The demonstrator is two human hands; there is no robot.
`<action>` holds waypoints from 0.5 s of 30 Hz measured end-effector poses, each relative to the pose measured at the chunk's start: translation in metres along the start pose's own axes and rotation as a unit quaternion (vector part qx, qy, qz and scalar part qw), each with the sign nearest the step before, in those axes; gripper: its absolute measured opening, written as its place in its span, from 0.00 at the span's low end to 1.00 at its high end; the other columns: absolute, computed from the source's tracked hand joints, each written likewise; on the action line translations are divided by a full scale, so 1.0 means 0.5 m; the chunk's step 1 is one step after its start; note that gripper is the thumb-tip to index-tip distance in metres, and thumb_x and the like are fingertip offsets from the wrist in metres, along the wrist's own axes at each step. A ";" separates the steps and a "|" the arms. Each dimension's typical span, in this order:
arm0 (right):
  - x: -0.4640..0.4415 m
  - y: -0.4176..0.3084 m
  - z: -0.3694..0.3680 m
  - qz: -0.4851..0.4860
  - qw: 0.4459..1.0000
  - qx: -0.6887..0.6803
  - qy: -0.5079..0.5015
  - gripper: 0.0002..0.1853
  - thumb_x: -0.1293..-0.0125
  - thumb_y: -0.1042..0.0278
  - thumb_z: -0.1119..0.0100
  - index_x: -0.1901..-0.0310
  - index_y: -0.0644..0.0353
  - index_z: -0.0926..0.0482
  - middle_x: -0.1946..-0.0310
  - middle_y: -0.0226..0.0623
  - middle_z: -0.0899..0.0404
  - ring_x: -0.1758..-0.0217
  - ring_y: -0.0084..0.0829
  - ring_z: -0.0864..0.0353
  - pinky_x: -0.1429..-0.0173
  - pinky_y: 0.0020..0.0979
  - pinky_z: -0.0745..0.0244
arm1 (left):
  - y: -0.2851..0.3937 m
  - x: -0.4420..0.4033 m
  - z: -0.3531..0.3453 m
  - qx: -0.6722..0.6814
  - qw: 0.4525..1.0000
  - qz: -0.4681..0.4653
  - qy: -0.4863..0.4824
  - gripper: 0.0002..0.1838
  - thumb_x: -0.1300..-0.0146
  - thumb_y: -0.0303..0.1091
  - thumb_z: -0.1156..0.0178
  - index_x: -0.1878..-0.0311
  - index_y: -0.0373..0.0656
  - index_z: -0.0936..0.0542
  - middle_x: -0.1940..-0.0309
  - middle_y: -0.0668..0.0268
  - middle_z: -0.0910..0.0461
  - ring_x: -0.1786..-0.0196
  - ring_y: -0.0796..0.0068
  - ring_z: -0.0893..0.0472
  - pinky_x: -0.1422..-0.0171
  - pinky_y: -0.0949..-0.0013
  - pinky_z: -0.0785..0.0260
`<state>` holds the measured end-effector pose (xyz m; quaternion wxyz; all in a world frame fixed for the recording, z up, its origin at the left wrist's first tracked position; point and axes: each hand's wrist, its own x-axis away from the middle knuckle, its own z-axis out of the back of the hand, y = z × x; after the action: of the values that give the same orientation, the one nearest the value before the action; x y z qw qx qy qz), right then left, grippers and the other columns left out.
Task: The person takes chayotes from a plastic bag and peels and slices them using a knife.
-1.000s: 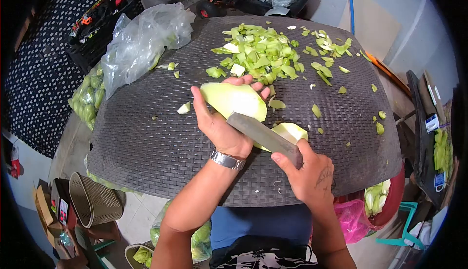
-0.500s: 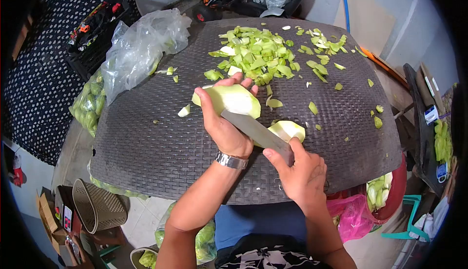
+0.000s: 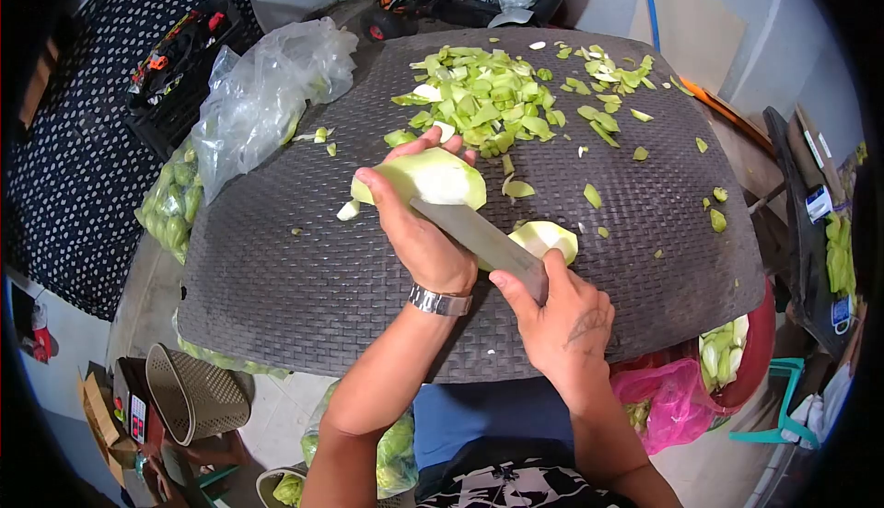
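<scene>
My left hand (image 3: 425, 248), a metal watch at its wrist, is closed around a peeled pale-green fruit (image 3: 428, 179) with a flat white cut face turned up. In my right hand (image 3: 566, 319) is a wide-bladed knife (image 3: 483, 238); its handle is hidden in the grip, and the thumb presses near the blade's base. The blade slants up to the left, its tip end close to the fruit's lower edge and my left palm. Beyond the blade, another cut piece of the pale fruit (image 3: 551, 236) lies on the dark woven-pattern table (image 3: 276, 278).
A heap of green peelings (image 3: 488, 98) covers the table's far middle, with scraps scattered rightward. A clear plastic bag (image 3: 267, 93) lies at the left edge. A red basin (image 3: 750, 361) of pale pieces and a pink bag (image 3: 668, 407) sit at lower right. Another person's hand (image 3: 158, 476) shows lower left.
Both hands keep their grips. The fruit and the knife have shifted slightly left and up in view, while the camera has moved a little too.
</scene>
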<state>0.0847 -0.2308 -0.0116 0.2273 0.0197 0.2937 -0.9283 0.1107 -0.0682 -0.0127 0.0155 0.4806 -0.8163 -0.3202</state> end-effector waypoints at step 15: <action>-0.043 0.124 0.147 -0.067 0.940 -0.230 -0.241 0.22 0.21 0.48 0.41 0.47 0.63 0.19 0.73 0.41 0.17 0.72 0.37 0.14 0.69 0.38 0.24 | 0.024 -0.061 0.061 0.030 0.943 0.327 0.050 0.30 0.21 0.62 0.54 0.45 0.40 0.26 0.46 0.46 0.17 0.50 0.47 0.16 0.46 0.45 0.19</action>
<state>0.1382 -0.3077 0.0197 0.2273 -0.2775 0.4364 -0.8252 0.1074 -0.0246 -0.0216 0.1451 0.2031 -0.9359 -0.2485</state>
